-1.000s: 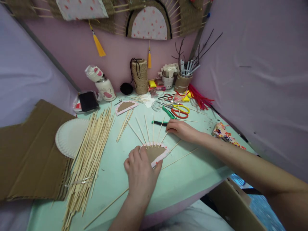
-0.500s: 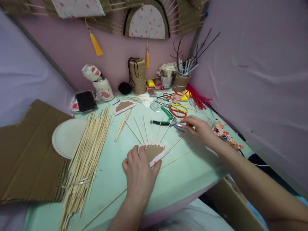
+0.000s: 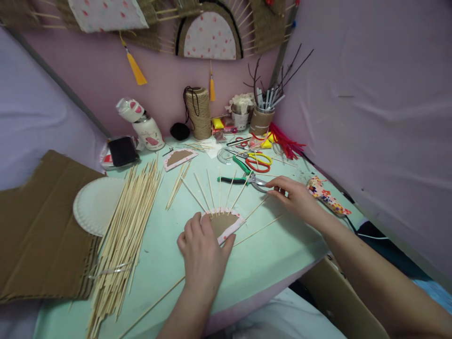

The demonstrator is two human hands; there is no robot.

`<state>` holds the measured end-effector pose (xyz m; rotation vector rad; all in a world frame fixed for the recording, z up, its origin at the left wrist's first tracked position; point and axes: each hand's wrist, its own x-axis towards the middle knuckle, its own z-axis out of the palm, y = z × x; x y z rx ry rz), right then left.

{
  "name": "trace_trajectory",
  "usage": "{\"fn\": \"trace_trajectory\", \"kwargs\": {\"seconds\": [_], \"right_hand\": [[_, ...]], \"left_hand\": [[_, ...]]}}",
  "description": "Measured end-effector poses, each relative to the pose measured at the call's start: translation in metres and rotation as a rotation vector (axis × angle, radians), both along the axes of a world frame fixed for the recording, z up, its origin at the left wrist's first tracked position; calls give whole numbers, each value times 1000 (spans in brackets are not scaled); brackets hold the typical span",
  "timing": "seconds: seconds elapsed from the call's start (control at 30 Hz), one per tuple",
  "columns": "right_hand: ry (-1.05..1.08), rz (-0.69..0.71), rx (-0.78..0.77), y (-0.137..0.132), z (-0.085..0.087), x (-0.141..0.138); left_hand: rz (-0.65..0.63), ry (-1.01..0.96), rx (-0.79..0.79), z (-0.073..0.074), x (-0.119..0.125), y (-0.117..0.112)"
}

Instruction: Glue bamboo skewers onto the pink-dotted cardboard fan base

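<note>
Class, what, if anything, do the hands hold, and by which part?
The left hand holds the half-round cardboard by its left end. The right hand is at the outer end of a skewer, near the pruning shears; whether it grips either is unclear.

A pink-bordered, half-round cardboard piece [image 3: 223, 223] lies flat, thin sticks [image 3: 220, 193] fanned along its curved edge.

Back edge of my worktop [image 3: 261, 254]: I note a twine spool [image 3: 201, 117], white bottle [image 3: 150, 134], brown pot [image 3: 261, 122] of twigs [image 3: 254, 81]. Back right corner: red fuzzy stems [image 3: 287, 142]. Left edge: brown cardboard [image 3: 42, 235], paper plate [image 3: 93, 207] overlapping it.
</note>
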<state>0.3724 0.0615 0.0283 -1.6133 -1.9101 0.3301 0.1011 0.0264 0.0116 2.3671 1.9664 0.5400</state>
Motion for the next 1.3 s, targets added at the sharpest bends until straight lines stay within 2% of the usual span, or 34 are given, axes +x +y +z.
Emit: {"fn": "trace_trajectory", "kwargs": {"seconds": [0.33,0.53,0.73,1.03,1.17,1.3], "right_hand": [[10,11,-35,-2,-1,-19],[-6,-56,-8,-9,3,-10],[-124,91,-65,-14,2,0],[-149,103,-47,-17,3,0],[-146,166,-28,-9,4,-12],[-152,310,-8,11,7,-34]], "left_hand": [[-86,-79,50,9,4,-2],[-133,-105,117,8,1,-2],[-142,-152,137,6,2,0],[-169,-161,170,2,1,0],[-172,-164,156,3,3,-1],[-180,-159,139,3,5,-1]]}}
